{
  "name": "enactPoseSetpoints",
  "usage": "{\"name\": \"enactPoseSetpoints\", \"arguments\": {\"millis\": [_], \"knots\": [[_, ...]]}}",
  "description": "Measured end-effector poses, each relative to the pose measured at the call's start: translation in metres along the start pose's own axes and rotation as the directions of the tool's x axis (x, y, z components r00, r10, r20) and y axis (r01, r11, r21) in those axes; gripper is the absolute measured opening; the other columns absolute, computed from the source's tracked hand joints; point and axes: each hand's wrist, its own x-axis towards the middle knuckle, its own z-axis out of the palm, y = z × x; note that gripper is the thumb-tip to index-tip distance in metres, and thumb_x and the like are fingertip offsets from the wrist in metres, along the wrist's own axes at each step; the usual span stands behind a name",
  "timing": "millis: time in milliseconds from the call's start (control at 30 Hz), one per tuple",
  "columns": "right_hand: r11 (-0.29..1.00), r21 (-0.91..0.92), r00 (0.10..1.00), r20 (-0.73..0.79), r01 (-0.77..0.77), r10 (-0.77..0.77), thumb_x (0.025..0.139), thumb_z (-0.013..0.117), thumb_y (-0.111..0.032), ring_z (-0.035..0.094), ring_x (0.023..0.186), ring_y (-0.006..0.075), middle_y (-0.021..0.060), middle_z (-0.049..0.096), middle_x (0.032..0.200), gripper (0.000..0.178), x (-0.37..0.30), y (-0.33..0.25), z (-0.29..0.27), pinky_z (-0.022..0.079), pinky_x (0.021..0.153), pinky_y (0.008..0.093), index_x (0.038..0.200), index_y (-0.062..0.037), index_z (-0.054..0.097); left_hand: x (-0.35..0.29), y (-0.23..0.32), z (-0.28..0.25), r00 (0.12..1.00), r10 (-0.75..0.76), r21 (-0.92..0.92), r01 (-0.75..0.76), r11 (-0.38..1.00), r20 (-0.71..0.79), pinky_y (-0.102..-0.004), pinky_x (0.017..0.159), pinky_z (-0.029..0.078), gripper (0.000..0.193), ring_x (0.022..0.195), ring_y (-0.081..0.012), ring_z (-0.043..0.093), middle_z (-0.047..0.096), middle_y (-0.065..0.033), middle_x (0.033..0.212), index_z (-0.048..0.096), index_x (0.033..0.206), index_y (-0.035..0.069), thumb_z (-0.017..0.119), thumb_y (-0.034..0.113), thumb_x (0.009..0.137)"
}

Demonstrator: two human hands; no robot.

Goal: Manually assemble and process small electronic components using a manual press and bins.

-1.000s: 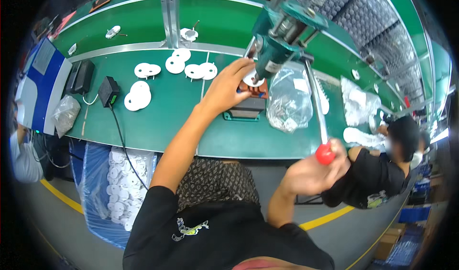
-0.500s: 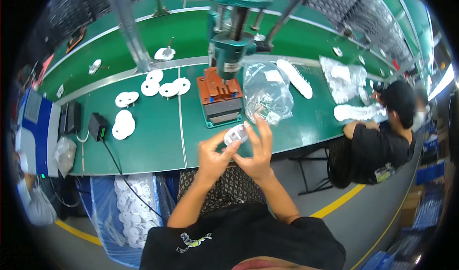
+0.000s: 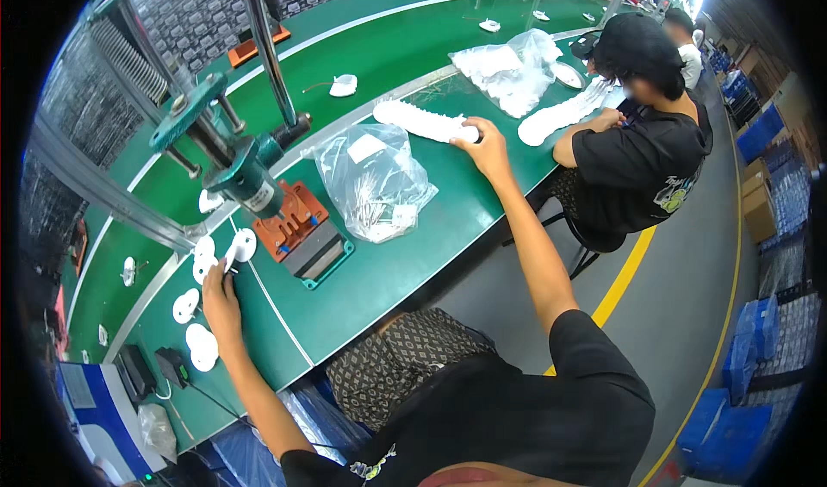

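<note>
My left hand reaches to the white discs left of the press. Its fingers are closed on a tilted white plastic disc, beside another white disc lying flat. Out to the right, my right hand has its thumb and fingers around the near end of a long row of overlapping white plastic pieces. The piece in its fingertips is partly hidden. Between my hands stand a green hand press with an orange fixture and a clear bag of thin metal parts.
More white discs lie on the green table at the left, near a black adapter with a cable. At the right a co-worker sits by another white row and a plastic bag. White pieces sit on the green belt behind.
My hands were together before the press, holding a white oval piece. They have parted, left to the discs and right to the row's end. The view has swung right.
</note>
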Motion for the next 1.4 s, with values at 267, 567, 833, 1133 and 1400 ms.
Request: {"name": "enactPoseSetpoints", "arguments": {"millis": [267, 567, 833, 1133, 1400], "knots": [[0.996, -0.044, 0.996, 0.046, 0.08, -0.078, 0.068, 0.088, -0.025, 0.057, 0.12, 0.0348, 0.0183, 0.062, 0.127, 0.042, 0.002, 0.011, 0.013, 0.044, 0.103, 0.0423, 0.1, -0.0057, 0.07, 0.005, 0.012, -0.003, 0.991, -0.133, -0.24, 0.129, 0.962, 0.003, -0.0356, 0.089, 0.05, 0.021, 0.099, -0.0275, 0.067, 0.071, -0.0142, 0.108, 0.07, 0.111, 0.001, 0.066, 0.008, 0.092], [0.937, -0.225, 0.96, -0.032, 0.266, -0.28, 0.081, 0.079, -0.036, 0.05, 0.129, 0.0372, 0.0233, 0.05, 0.143, 0.058, -0.012, -0.005, 0.02, 0.042, 0.106, 0.0431, 0.124, -0.0001, 0.064, 0.003, 0.02, -0.005, 0.979, -0.119, -0.312, 0.063, 0.948, -0.163, -0.0339, 0.089, 0.05, 0.019, 0.096, -0.0248, 0.067, 0.071, -0.0137, 0.105, 0.07, 0.107, -0.003, 0.065, 0.01, 0.094], [0.839, 0.131, 0.813, 0.206, 0.528, -0.544, 0.082, 0.074, -0.007, 0.063, 0.091, 0.0337, 0.0157, 0.067, 0.096, 0.018, -0.098, -0.105, 0.033, 0.051, 0.082, 0.0423, 0.098, -0.0016, 0.067, -0.077, 0.103, -0.028, 0.997, -0.067, -0.387, 0.046, 0.921, -0.041, -0.0374, 0.094, 0.051, 0.014, 0.104, -0.0282, 0.069, 0.073, -0.0147, 0.108, 0.072, 0.101, -0.002, 0.069, 0.003, 0.088], [0.878, -0.11, 0.815, 0.44, 0.467, -0.378, 0.086, 0.069, -0.013, 0.061, 0.098, 0.037, 0.0172, 0.066, 0.1, 0.017, -0.086, -0.107, 0.071, 0.049, 0.087, 0.0452, 0.097, -0.0003, 0.068, -0.102, 0.152, -0.018, 0.998, 0.022, -0.518, 0.007, 0.855, 0.05, -0.0401, 0.098, 0.048, 0.02, 0.11, -0.0313, 0.066, 0.072, -0.0135, 0.108, 0.072, 0.101, 0.001, 0.074, 0.0, 0.081], [0.949, 0.215, 0.922, 0.267, 0.228, -0.282, 0.088, 0.067, 0.0, 0.065, 0.088, 0.0204, 0.011, 0.067, 0.095, 0.013, -0.149, -0.153, 0.041, 0.05, 0.081, 0.0319, 0.102, -0.0005, 0.066, -0.088, 0.162, -0.011, 0.992, 0.089, -0.473, -0.035, 0.88, 0.092, -0.0443, 0.106, 0.041, 0.04, 0.124, -0.0335, 0.056, 0.065, -0.0124, 0.125, 0.068, 0.114, 0.006, 0.078, 0.009, 0.076]]}}
